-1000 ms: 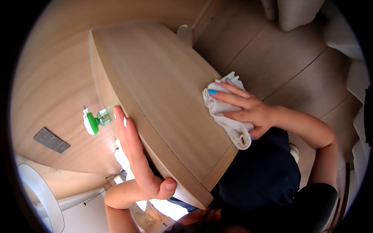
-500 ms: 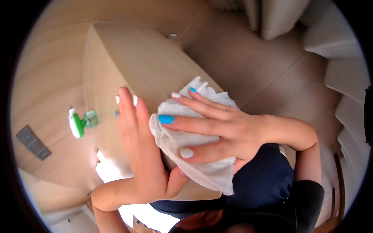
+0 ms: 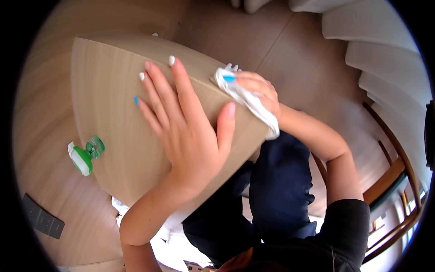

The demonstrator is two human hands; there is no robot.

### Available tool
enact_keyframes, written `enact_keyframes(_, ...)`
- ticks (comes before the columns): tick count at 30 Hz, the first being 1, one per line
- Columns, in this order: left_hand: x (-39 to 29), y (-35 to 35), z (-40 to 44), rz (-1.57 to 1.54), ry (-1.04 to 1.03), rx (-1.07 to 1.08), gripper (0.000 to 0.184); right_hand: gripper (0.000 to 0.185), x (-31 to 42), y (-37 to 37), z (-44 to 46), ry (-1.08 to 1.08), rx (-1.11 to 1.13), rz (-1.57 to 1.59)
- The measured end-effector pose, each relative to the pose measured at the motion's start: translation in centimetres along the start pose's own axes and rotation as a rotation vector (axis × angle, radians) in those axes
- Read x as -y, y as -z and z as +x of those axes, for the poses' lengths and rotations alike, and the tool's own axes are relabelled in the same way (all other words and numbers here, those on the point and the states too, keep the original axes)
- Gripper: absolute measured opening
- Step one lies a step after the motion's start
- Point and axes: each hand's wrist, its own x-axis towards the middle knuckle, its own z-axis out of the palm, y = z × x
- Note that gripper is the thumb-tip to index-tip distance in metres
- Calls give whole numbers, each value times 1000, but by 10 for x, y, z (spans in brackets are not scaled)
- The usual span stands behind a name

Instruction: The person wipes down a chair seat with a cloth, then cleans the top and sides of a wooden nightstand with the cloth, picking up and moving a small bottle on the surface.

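Note:
My left hand [image 3: 186, 127] lies with fingers spread on the pale wood-grain face of a boxy piece of furniture [image 3: 108, 90], holding nothing. At the furniture's right edge, my right hand [image 3: 260, 90] has its fingers curled over a white cloth [image 3: 247, 99]. Part of the cloth is bunched under those fingers, and its lower end hangs along the edge. The right hand's far fingertips are partly hidden.
Left of the furniture are a green-and-white bottle [image 3: 81, 159] and a clear green container [image 3: 95, 147]. A dark grey panel [image 3: 43, 217] is at lower left. Pale curtains [image 3: 376, 50] and a wooden chair [image 3: 385, 181] stand to the right, beyond the floor [image 3: 299, 54].
My right hand has moved up and right with the cloth, from the surface to its edge, and its fingers have curled. The left hand has turned and spread flat on the panel. My view has shifted.

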Motion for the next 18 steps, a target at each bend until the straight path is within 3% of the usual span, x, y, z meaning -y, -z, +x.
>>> enact_keyframes(3,3,-7,0,45,-51,-94,76,38,24,-10,-5,-294,-33,-302)
enact_keyframes(4,5,-9,0,56,-58,-115,75,43,28,-13,-15,-458,-73,-226)
enact_keyframes(6,4,-11,-3,73,-61,-149,75,46,28,-30,-36,-719,-398,55)
enact_keyframes(9,1,-11,-5,44,-30,-164,69,52,31,-31,-24,-1235,-597,160)
enact_keyframes(14,1,-11,-4,99,-35,-206,68,54,20,-24,-23,-1600,-785,181)
enact_keyframes(18,4,-2,-2,207,-44,-131,69,46,44,-27,-6,-1625,-843,232)
